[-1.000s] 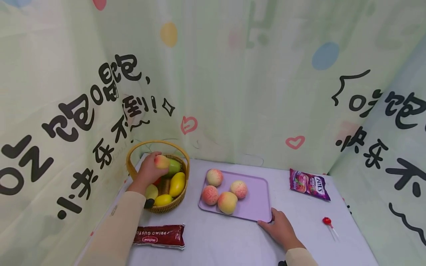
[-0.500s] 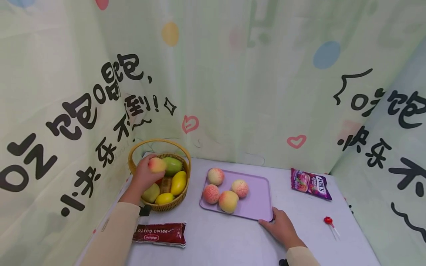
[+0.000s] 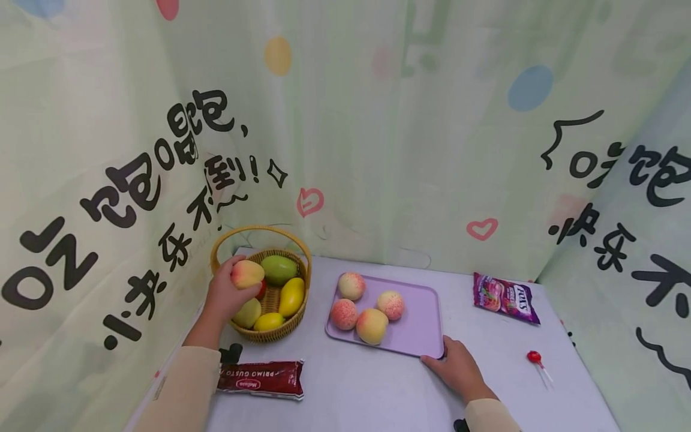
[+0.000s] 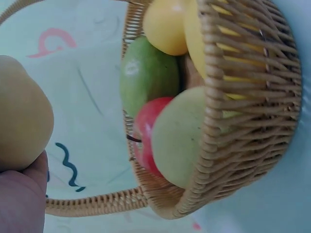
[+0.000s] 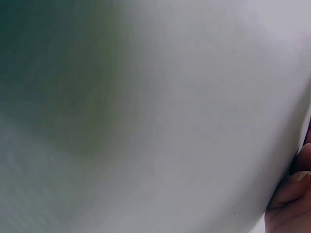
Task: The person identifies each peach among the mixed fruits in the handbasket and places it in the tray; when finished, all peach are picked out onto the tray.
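Note:
My left hand [image 3: 225, 293] grips a yellow-red peach [image 3: 247, 274] above the left side of the wicker basket [image 3: 291, 324]. In the left wrist view the peach [image 4: 22, 114] stays apart from the basket. Inside lie a green mango [image 3: 279, 270], yellow lemon-like fruits [image 3: 291, 297], a pale round fruit [image 4: 179, 138] and a red apple [image 4: 150, 114], partly hidden. My right hand [image 3: 459, 370] pinches the near right corner of the purple tray [image 3: 415, 324]. Several peaches [image 3: 371, 327] sit on the tray's left half. The right wrist view is mostly blurred, with fingers [image 5: 291, 189] at its edge.
A dark red Melissa packet [image 3: 261, 379] lies in front of the basket. A purple snack bag [image 3: 506, 298] and a red lollipop [image 3: 534, 357] lie right of the tray. The arched basket handle [image 3: 259, 227] rises near my left hand. Printed curtains enclose the table.
My left hand has carried the peach leftward and slightly nearer me, from beside the mango to the basket's left side. The right hand keeps its place at the tray corner.

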`<state>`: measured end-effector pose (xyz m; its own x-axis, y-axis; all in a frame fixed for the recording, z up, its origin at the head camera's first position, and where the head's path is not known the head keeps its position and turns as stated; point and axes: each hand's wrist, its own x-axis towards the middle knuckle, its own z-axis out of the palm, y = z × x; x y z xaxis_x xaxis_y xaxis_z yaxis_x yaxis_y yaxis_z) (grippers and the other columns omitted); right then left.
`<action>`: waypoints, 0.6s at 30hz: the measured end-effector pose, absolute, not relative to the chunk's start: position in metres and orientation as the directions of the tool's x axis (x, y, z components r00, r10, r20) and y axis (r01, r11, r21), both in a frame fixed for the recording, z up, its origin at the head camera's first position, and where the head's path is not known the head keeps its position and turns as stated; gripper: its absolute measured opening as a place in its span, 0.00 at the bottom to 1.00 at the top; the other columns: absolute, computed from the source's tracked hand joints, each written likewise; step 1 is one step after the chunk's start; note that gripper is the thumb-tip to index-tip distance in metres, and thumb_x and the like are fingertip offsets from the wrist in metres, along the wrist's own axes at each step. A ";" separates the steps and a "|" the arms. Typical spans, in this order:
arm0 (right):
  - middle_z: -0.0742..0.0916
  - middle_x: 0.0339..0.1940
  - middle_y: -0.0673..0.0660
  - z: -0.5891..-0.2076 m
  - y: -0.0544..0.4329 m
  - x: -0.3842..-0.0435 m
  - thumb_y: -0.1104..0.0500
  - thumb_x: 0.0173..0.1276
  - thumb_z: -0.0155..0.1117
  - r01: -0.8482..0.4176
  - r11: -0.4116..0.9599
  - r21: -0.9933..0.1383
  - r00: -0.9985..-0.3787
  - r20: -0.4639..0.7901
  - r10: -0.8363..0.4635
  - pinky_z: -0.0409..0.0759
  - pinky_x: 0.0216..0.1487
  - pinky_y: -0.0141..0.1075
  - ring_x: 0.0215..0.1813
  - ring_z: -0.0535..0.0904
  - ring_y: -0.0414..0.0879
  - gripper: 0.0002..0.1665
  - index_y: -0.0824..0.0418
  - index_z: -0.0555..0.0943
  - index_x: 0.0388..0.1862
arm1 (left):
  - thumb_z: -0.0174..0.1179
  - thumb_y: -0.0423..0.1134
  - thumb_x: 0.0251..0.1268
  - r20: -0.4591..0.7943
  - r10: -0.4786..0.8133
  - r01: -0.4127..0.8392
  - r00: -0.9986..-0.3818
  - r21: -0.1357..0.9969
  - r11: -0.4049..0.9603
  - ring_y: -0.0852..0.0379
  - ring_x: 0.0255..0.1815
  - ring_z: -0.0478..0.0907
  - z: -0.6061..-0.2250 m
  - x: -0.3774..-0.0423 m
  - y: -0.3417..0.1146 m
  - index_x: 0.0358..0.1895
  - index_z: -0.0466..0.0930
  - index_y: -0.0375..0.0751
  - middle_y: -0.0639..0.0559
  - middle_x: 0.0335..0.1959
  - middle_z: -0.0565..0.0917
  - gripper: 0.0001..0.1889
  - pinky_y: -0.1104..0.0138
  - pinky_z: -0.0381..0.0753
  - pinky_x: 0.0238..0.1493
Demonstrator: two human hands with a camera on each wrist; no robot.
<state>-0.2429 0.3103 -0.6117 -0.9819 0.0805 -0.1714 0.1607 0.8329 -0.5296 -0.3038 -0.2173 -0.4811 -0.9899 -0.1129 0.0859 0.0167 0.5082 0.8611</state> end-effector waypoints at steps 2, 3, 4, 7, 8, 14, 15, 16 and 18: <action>0.85 0.57 0.71 -0.611 0.310 -0.243 0.34 0.59 0.75 0.164 0.831 -0.532 -0.981 -0.176 0.080 0.75 0.64 0.61 0.62 0.79 0.67 0.54 0.75 0.73 0.67 | 0.73 0.43 0.59 0.094 -0.127 0.020 -0.987 0.871 0.491 0.39 0.60 0.72 -0.478 -0.299 -0.215 0.78 0.61 0.49 0.40 0.72 0.69 0.44 0.43 0.77 0.63; 0.85 0.57 0.71 -0.611 0.310 -0.243 0.34 0.59 0.75 0.165 0.831 -0.530 -0.981 -0.178 0.081 0.75 0.64 0.61 0.62 0.79 0.68 0.54 0.75 0.73 0.67 | 0.74 0.44 0.59 0.102 -0.130 0.026 -0.986 0.875 0.484 0.39 0.60 0.72 -0.477 -0.297 -0.214 0.78 0.60 0.49 0.40 0.71 0.70 0.44 0.44 0.77 0.63; 0.84 0.57 0.71 -0.612 0.309 -0.243 0.34 0.59 0.75 0.166 0.831 -0.530 -0.980 -0.179 0.082 0.75 0.64 0.61 0.62 0.79 0.68 0.54 0.75 0.73 0.67 | 0.74 0.44 0.58 0.109 -0.133 0.032 -0.985 0.878 0.477 0.39 0.60 0.72 -0.475 -0.295 -0.213 0.78 0.61 0.49 0.41 0.71 0.70 0.45 0.44 0.77 0.63; 0.85 0.58 0.71 -0.611 0.309 -0.242 0.34 0.59 0.75 0.169 0.830 -0.531 -0.980 -0.178 0.085 0.75 0.64 0.62 0.63 0.79 0.68 0.54 0.74 0.73 0.67 | 0.75 0.44 0.57 0.141 -0.138 0.060 -0.980 0.881 0.470 0.40 0.59 0.73 -0.472 -0.290 -0.208 0.77 0.62 0.51 0.41 0.70 0.71 0.45 0.46 0.77 0.62; 0.85 0.57 0.70 -0.611 0.309 -0.242 0.34 0.59 0.75 0.168 0.830 -0.532 -0.981 -0.177 0.085 0.75 0.64 0.62 0.62 0.79 0.68 0.53 0.74 0.74 0.66 | 0.76 0.44 0.57 0.154 -0.137 0.073 -0.978 0.879 0.471 0.41 0.58 0.73 -0.471 -0.288 -0.206 0.77 0.62 0.51 0.42 0.69 0.71 0.45 0.46 0.76 0.61; 0.86 0.56 0.68 -0.607 0.306 -0.239 0.37 0.60 0.76 0.173 0.823 -0.542 -0.980 -0.177 0.089 0.76 0.63 0.61 0.61 0.81 0.65 0.48 0.72 0.75 0.65 | 0.77 0.40 0.54 0.256 -0.094 0.186 -0.962 0.868 0.460 0.42 0.53 0.74 -0.464 -0.282 -0.189 0.73 0.67 0.52 0.45 0.65 0.73 0.42 0.49 0.78 0.55; 0.86 0.56 0.68 -0.607 0.306 -0.239 0.38 0.61 0.76 0.176 0.822 -0.542 -0.979 -0.180 0.091 0.76 0.63 0.61 0.61 0.80 0.66 0.48 0.72 0.75 0.65 | 0.77 0.40 0.54 0.264 -0.081 0.200 -0.961 0.869 0.452 0.43 0.53 0.74 -0.464 -0.282 -0.185 0.73 0.67 0.53 0.45 0.65 0.73 0.42 0.50 0.79 0.56; 0.86 0.56 0.68 -0.606 0.306 -0.239 0.38 0.61 0.75 0.177 0.822 -0.541 -0.979 -0.181 0.091 0.76 0.64 0.61 0.62 0.80 0.66 0.48 0.72 0.75 0.66 | 0.77 0.40 0.54 0.270 -0.070 0.212 -0.960 0.868 0.450 0.43 0.54 0.74 -0.464 -0.281 -0.182 0.73 0.67 0.53 0.45 0.66 0.73 0.42 0.50 0.79 0.56; 0.86 0.56 0.68 -0.606 0.306 -0.239 0.37 0.61 0.75 0.175 0.825 -0.537 -0.979 -0.182 0.090 0.76 0.63 0.62 0.62 0.80 0.67 0.48 0.72 0.75 0.66 | 0.77 0.40 0.54 0.274 -0.051 0.223 -0.961 0.866 0.448 0.43 0.54 0.74 -0.464 -0.280 -0.176 0.73 0.67 0.54 0.46 0.67 0.73 0.42 0.51 0.80 0.55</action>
